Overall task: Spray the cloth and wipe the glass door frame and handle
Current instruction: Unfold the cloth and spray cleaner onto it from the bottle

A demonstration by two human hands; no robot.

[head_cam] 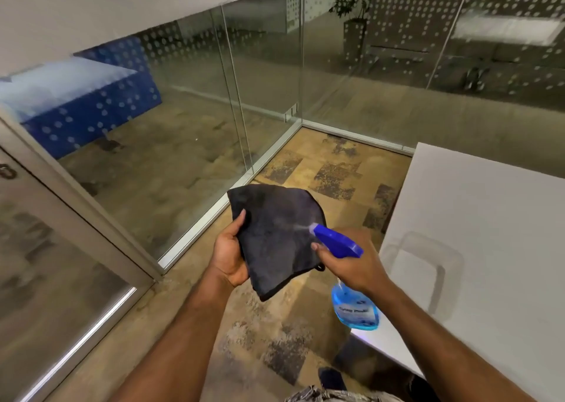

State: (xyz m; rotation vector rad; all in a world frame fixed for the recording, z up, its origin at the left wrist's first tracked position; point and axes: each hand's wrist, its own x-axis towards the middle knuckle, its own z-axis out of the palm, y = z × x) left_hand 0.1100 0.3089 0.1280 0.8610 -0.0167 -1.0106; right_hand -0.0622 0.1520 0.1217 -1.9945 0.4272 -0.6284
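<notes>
Dark microfibre cloth [275,236] hangs draped over the left hand [230,255], whose fingers are closed behind it and whose thumb pins its near face at the 9 o'clock edge. The right hand [351,261] is wrapped around the neck of a blue spray bottle [339,242], with a finger curled at the trigger. The nozzle points toward 10 o'clock, just short of the cloth, and a pale mist shows between nozzle and fabric. The bottle's body of blue liquid hangs below the wrist, over the near corner of the white desk [489,233].

Judgement: the spraying step is in hand; wiping is not yet begun.

The governing relation: the glass door frame [76,206] lies at 9 to 10 o'clock from the hands, well apart from them. Its pale metal rail runs on a long diagonal, from the upper left down to the floor at about 8 o'clock of the cloth. The left hand, which carries the cloth, is the nearer to it. The door handle cannot be told with certainty; only a dark fitting shows at the far left edge.

Judgement: the cloth hand needs to travel left and stroke along that diagonal.
</notes>
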